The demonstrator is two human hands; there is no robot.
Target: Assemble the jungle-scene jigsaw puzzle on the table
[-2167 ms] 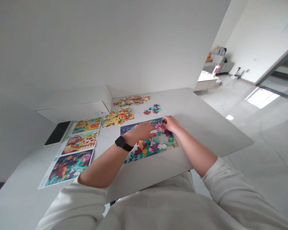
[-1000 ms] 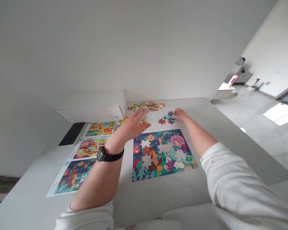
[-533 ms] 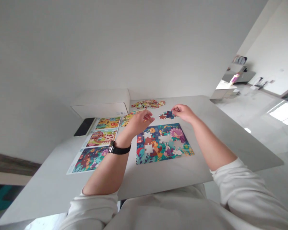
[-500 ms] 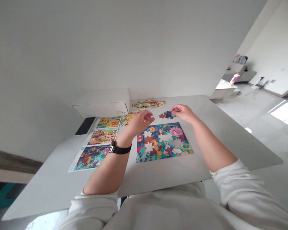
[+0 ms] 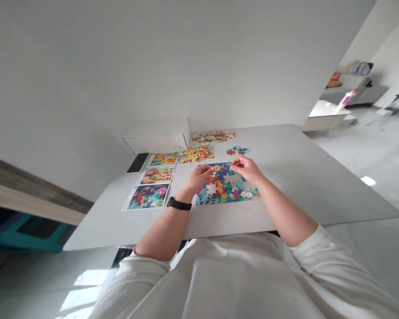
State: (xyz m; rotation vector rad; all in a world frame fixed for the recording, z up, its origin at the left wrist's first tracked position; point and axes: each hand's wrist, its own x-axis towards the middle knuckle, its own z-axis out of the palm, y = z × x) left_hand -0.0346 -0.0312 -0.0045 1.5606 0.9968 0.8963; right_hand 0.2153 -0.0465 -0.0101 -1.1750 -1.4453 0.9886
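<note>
A partly assembled jigsaw puzzle (image 5: 224,195) with animals on a dark blue and teal ground lies before me, pale gaps showing in it. My right hand (image 5: 246,169) is above its upper right part, thumb and fingertips pinched on a puzzle piece that is mostly hidden. Over the upper left part is my left hand (image 5: 200,176), its fingers curled in against the thumb. Whether it holds anything is too small to see. Behind the puzzle lie a few loose blue and brown pieces (image 5: 238,150).
A yellow piece pile (image 5: 196,153) and a multicoloured pile (image 5: 214,136) lie farther back. At left are a reference sheet (image 5: 146,196) with three pictures and a dark phone (image 5: 138,162). A white box (image 5: 156,135) stands against the wall.
My right hand has come from the loose blue pieces back toward me, over the puzzle. The left hand's fingers have closed in more above the puzzle's left part. The camera view has shifted.
</note>
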